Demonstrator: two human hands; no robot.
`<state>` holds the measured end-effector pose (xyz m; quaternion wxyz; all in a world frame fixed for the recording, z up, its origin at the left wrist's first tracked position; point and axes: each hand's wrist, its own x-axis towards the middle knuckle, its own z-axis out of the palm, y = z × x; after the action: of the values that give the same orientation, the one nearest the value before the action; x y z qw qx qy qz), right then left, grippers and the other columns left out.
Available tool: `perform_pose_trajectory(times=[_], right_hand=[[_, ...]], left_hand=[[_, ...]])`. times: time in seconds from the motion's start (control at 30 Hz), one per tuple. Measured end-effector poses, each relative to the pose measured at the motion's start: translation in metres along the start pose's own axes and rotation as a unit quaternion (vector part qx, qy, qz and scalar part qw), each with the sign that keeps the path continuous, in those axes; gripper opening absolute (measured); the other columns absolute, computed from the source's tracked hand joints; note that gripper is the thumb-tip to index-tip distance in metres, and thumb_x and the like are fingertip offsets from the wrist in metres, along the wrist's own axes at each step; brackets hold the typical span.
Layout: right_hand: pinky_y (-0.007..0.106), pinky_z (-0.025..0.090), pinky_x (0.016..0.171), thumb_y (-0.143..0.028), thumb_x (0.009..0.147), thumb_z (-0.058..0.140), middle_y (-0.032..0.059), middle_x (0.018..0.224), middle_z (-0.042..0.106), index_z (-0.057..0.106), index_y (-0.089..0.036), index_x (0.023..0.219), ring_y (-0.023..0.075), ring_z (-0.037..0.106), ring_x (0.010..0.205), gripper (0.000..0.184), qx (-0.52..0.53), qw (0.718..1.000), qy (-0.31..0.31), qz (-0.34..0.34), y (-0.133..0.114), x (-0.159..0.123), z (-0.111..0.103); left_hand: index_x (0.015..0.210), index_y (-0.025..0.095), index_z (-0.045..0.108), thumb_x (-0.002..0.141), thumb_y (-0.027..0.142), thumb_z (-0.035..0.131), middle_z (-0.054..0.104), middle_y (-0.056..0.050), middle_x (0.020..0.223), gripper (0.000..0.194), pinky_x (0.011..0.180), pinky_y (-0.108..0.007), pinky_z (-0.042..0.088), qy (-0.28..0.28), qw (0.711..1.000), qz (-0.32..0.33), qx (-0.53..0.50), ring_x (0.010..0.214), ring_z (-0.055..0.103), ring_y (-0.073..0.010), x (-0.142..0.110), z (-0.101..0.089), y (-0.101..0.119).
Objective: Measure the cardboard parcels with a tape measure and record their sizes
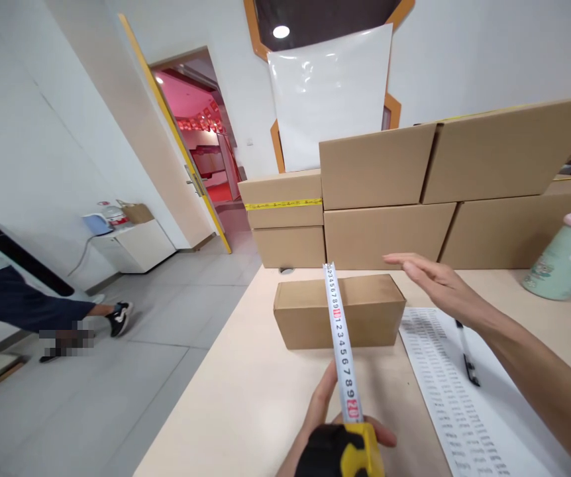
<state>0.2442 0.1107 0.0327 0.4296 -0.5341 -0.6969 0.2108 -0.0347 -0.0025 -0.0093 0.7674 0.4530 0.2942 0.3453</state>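
Note:
My left hand (318, 414) is closed around a black and yellow tape measure (342, 450) at the bottom of the view. Its white blade (340, 338) is drawn out away from me, with red marks at 10 and 20. The blade passes over a small brown cardboard box (300, 324) lying lengthwise on the table, its tip near the box's far edge. Whether the blade touches the box I cannot tell. To the right of the box, my right hand (434, 281) hovers with fingers stretched out, holding nothing.
Stacked cardboard boxes (379, 172) line the table's back. On the right lie a printed sheet (434, 371) and a black pen (468, 361); a green tumbler (566, 258) stands beyond. Left of the table edge (206, 371), a person's legs (27, 298) show near an open door (176, 132).

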Motion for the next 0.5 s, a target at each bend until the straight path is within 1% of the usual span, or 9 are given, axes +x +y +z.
perform_pose_trajectory(times=[0.1, 0.2, 0.27, 0.37, 0.5], right_hand=[[0.042, 0.035, 0.105, -0.047, 0.093, 0.04, 0.0045, 0.126, 0.061, 0.065, -0.029, 0.114, 0.0249, 0.049, 0.122, 0.038, -0.027, 0.993, -0.052, -0.099, -0.022, 0.016, 0.016], [0.042, 0.038, 0.101, -0.043, 0.093, 0.041, 0.0046, 0.119, 0.065, 0.067, -0.028, 0.112, 0.0253, 0.052, 0.117, 0.036, -0.046, 0.983, -0.09, -0.151, -0.03, 0.033, 0.031], [0.042, 0.039, 0.098, -0.04, 0.093, 0.04, 0.0042, 0.115, 0.067, 0.069, -0.027, 0.108, 0.0257, 0.054, 0.113, 0.035, -0.053, 0.978, -0.115, -0.166, -0.03, 0.041, 0.039], [0.042, 0.04, 0.096, -0.036, 0.094, 0.038, 0.005, 0.111, 0.068, 0.07, -0.024, 0.105, 0.026, 0.055, 0.109, 0.036, -0.069, 0.971, -0.145, -0.178, -0.028, 0.049, 0.046], [0.041, 0.041, 0.092, -0.036, 0.094, 0.036, 0.006, 0.106, 0.069, 0.07, -0.024, 0.101, 0.026, 0.057, 0.105, 0.037, -0.082, 0.966, -0.169, -0.179, -0.028, 0.05, 0.05]], left_hand=[[0.146, 0.027, -0.015, 0.081, 0.027, 0.067, 0.072, -0.009, 0.098, 0.104, 0.087, -0.044, 0.048, -0.008, 1.0, -0.009, -0.028, 0.089, 0.068, -0.0268, 0.014, 0.007, -0.003], [0.147, 0.024, -0.012, 0.075, 0.027, 0.072, 0.071, -0.011, 0.104, 0.11, 0.087, -0.044, 0.048, -0.041, 0.998, 0.019, -0.054, 0.091, 0.067, -0.0284, 0.02, 0.011, -0.006], [0.148, 0.02, -0.006, 0.074, 0.029, 0.073, 0.071, -0.014, 0.103, 0.109, 0.086, -0.045, 0.048, -0.052, 0.997, 0.027, -0.054, 0.092, 0.067, -0.0297, 0.022, 0.011, -0.007], [0.149, 0.019, -0.004, 0.076, 0.029, 0.071, 0.072, -0.014, 0.098, 0.105, 0.085, -0.045, 0.048, -0.038, 0.998, 0.001, -0.039, 0.09, 0.068, -0.0296, 0.022, 0.011, -0.008], [0.149, 0.017, -0.005, 0.07, 0.028, 0.077, 0.073, -0.013, 0.095, 0.115, 0.086, -0.046, 0.048, -0.024, 1.0, -0.013, -0.012, 0.09, 0.068, -0.0298, 0.02, 0.011, -0.01]])
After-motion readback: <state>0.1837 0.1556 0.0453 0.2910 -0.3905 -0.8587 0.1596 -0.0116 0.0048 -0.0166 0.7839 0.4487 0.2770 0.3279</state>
